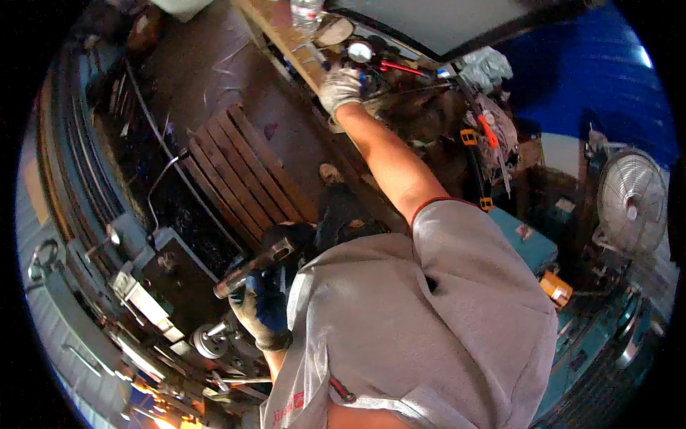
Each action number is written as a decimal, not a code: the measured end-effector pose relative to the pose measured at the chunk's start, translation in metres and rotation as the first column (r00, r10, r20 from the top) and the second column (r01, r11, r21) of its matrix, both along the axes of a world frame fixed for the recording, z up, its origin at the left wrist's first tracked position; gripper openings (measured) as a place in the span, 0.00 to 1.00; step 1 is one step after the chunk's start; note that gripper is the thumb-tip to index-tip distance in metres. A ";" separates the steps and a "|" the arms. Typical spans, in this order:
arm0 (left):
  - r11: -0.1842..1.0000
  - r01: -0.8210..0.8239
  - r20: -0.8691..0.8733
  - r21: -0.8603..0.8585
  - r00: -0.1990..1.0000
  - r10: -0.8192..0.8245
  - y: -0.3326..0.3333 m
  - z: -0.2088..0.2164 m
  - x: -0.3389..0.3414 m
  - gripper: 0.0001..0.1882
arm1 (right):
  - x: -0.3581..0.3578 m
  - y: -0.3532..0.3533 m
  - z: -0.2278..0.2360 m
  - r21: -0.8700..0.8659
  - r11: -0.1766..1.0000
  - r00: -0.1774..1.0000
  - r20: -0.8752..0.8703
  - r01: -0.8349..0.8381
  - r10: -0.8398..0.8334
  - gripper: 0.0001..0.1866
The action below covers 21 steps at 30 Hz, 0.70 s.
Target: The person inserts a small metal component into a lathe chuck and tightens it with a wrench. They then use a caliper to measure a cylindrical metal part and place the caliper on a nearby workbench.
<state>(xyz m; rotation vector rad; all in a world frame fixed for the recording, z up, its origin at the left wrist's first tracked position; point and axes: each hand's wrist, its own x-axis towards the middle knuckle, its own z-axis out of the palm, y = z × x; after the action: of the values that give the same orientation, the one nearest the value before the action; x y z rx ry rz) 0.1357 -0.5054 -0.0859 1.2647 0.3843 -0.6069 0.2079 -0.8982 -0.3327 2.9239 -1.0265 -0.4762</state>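
At the lower left, my left hand (259,309), in a blue and pale work glove, is closed around a dark cylindrical metal piece (254,272). That piece lies tilted, with a slot near its upper right end. My right arm stretches forward to the cluttered bench. There my right hand (341,87), in a pale grey glove, is at the bench's wooden edge (299,58). A round white-faced dial gauge (359,51) and a red-handled tool (404,68) lie just beyond it. The right fingertips are blurred among dark items, so their grip is unclear.
A clear plastic bottle (306,16) stands on the bench. Below is a slatted wooden platform (239,171). To the left is a machine with a handwheel (210,342) and a bent lever (161,182). A fan (632,204) and an orange-handled screwdriver (488,130) are at right.
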 end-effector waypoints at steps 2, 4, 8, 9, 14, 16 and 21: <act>0.999 0.036 0.023 -0.008 0.999 -0.036 -0.004 -0.005 -0.002 0.16 | 0.002 0.004 0.004 0.053 0.997 0.998 -0.001 0.061 -0.061 0.23; 0.998 0.034 0.027 -0.053 0.999 -0.032 -0.007 -0.004 -0.003 0.17 | -0.004 0.009 0.025 0.069 0.995 0.990 0.110 0.076 -0.084 0.25; 0.985 0.160 0.179 0.064 0.969 -0.169 -0.008 -0.015 -0.011 0.16 | -0.006 0.011 0.003 0.078 0.995 0.969 0.236 0.061 -0.078 0.24; 0.973 0.200 0.198 0.114 0.955 -0.219 -0.016 -0.010 -0.011 0.15 | -0.012 0.012 0.003 0.030 0.997 0.973 0.220 0.068 -0.073 0.23; 0.970 0.197 0.039 -0.145 0.980 -0.194 -0.033 -0.003 -0.019 0.11 | -0.009 0.021 0.006 0.044 0.996 0.965 0.254 -0.081 0.068 0.19; 0.985 0.147 0.010 -0.086 0.989 -0.146 -0.030 -0.008 -0.022 0.12 | -0.015 0.020 0.014 0.045 0.993 0.959 0.265 -0.112 0.096 0.19; 0.983 0.169 0.113 0.068 0.978 -0.176 -0.041 0.007 -0.036 0.11 | -0.006 0.018 0.005 -0.044 0.966 0.957 0.136 -0.253 0.257 0.20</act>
<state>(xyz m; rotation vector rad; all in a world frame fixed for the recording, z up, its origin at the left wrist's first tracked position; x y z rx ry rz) 0.0998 -0.5465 -0.0792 1.3921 0.1954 -0.6675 0.2016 -0.8806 -0.3278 3.0409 -0.6421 -0.2493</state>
